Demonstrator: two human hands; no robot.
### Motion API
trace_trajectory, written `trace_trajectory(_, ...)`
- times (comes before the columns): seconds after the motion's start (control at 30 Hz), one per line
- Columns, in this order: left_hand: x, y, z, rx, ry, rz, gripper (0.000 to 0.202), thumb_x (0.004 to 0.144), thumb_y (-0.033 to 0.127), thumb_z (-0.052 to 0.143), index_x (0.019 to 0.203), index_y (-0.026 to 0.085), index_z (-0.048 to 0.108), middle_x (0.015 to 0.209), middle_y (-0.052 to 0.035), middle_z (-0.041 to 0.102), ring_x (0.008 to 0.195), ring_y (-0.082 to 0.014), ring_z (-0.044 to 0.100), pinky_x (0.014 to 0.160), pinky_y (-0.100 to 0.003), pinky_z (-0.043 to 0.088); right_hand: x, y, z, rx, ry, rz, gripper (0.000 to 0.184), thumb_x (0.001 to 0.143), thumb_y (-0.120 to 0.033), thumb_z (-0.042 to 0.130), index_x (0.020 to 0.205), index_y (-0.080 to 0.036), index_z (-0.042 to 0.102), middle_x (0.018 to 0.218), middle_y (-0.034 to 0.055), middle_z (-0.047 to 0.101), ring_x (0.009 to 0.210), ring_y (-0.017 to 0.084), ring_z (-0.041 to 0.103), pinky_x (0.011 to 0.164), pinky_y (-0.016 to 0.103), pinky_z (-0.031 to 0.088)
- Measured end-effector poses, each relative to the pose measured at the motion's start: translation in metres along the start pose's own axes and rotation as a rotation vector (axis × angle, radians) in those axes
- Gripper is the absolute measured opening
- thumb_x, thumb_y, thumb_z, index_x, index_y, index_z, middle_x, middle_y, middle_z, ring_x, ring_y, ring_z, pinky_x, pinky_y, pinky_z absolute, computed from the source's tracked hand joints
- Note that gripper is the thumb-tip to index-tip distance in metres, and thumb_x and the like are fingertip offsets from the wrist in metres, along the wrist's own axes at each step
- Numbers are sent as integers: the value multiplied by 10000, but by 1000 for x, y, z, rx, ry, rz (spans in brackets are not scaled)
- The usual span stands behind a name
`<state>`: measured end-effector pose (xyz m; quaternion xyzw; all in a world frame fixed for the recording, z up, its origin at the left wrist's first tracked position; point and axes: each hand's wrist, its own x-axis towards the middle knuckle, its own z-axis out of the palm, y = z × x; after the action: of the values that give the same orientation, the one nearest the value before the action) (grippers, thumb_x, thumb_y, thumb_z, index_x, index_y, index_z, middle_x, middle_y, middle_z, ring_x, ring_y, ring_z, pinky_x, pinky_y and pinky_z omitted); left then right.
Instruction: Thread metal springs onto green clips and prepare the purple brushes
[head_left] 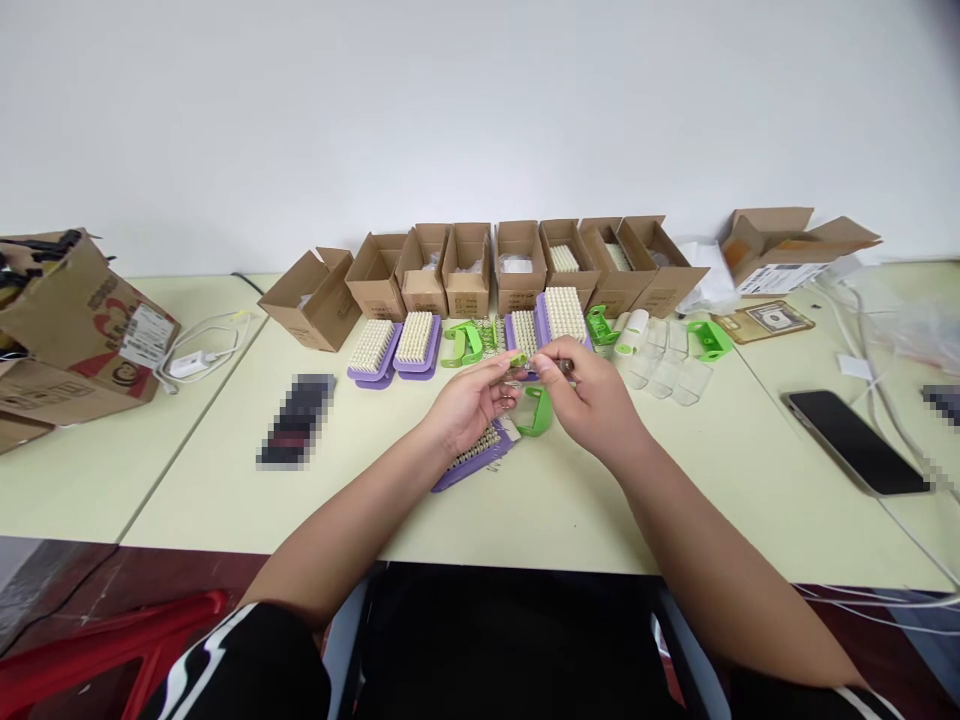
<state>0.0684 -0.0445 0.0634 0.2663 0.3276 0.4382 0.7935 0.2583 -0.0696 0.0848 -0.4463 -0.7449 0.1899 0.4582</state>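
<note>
My left hand [474,400] and my right hand [589,392] meet above the middle of the table. The left thumb and fingers pinch a small green part [518,360]. My right hand is closed beside it, thumb and forefinger pressed together at its right end; what it grips is too small to make out. Under my left hand lies a purple block with rows of pegs [480,458], partly covered by the hand. A green plastic frame [535,412] stands between my hands on the table. Behind them is a purple block with cream pegs [564,312].
Open small cartons [519,265] line the wall. More purple peg blocks [417,340] stand at left. Clear plastic covers [667,365] and a green frame [709,341] lie right. A phone [855,440], cables and a larger carton [82,330] flank the space.
</note>
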Motion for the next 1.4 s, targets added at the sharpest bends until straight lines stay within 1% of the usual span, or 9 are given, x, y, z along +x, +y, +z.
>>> trace_trajectory(0.2, 1, 3, -1, -11, 31, 5, 317, 997, 203, 655, 1311, 158, 653, 1045, -113, 771, 678, -98, 683, 675, -212, 569, -12, 2, -6, -5, 136, 7, 218, 1089, -418, 536, 1057, -254, 675, 963, 45, 729, 828, 211, 715, 722, 354, 538)
trace_trajectory(0.37, 2, 7, -3, -36, 46, -13, 122, 969, 192, 685, 1059, 152, 613, 1034, -128, 769, 708, -123, 705, 729, -259, 600, -22, 9, -4, 118, 151, 18, 181, 1070, -403, 579, 1145, -269, 675, 1043, 49, 733, 872, 219, 770, 743, 361, 601)
trace_trajectory(0.5, -3, 12, -6, -14, 23, 11, 101, 975, 181, 679, 979, 157, 581, 1043, -151, 766, 872, -189, 769, 895, -349, 631, -23, 8, 0, 136, 201, 77, 111, 990, -356, 712, 1041, -263, 679, 1011, 36, 720, 896, 216, 729, 807, 376, 600)
trace_trajectory(0.6, -12, 13, -5, -9, 37, 41, 111, 991, 200, 675, 983, 165, 571, 1027, -143, 768, 1012, -227, 779, 968, -383, 625, -26, -1, 0, 165, 229, 76, 101, 937, -281, 766, 988, -259, 681, 964, 29, 698, 860, 204, 691, 765, 358, 586)
trace_trajectory(0.77, -29, 4, -1, 27, 35, -2, 252, 940, 311, 770, 1039, 187, 574, 1038, -101, 770, 740, -144, 750, 688, -250, 619, -39, -11, -1, 189, 371, -36, 91, 959, -230, 715, 1033, -265, 755, 914, 57, 702, 798, 233, 681, 716, 420, 575)
trace_trajectory(0.9, -39, -11, 6, 137, -8, -2, 327, 893, 414, 814, 1023, 200, 605, 857, -36, 731, 570, -116, 671, 537, -216, 530, -46, 0, 5, 295, 567, 25, 148, 1003, -313, 674, 1104, -264, 770, 943, 70, 710, 743, 234, 711, 674, 439, 608)
trace_trajectory(1.1, -36, -26, 8, 373, -68, 123, 328, 870, 466, 827, 1025, 194, 730, 691, 7, 645, 563, -138, 641, 560, -268, 532, -47, 14, 22, 438, 324, 238, 197, 1055, -372, 613, 1179, -270, 727, 1058, 68, 754, 968, 236, 754, 827, 431, 656)
trace_trajectory(1.27, -26, -17, -7, 436, -20, 274, 291, 879, 415, 828, 1065, 192, 800, 696, -6, 668, 607, -128, 614, 628, -277, 525, -51, 13, 30, 337, 223, 249, 153, 1008, -342, 684, 1136, -268, 724, 1089, 46, 727, 914, 197, 726, 804, 371, 635)
trace_trajectory(1.4, -27, -22, -10, 421, -64, 235, 329, 890, 412, 822, 1122, 179, 832, 723, -24, 676, 629, -134, 622, 640, -286, 511, -54, 13, 32, 315, 213, 217, 155, 1010, -328, 681, 1151, -276, 717, 1072, 37, 707, 926, 194, 707, 812, 359, 612)
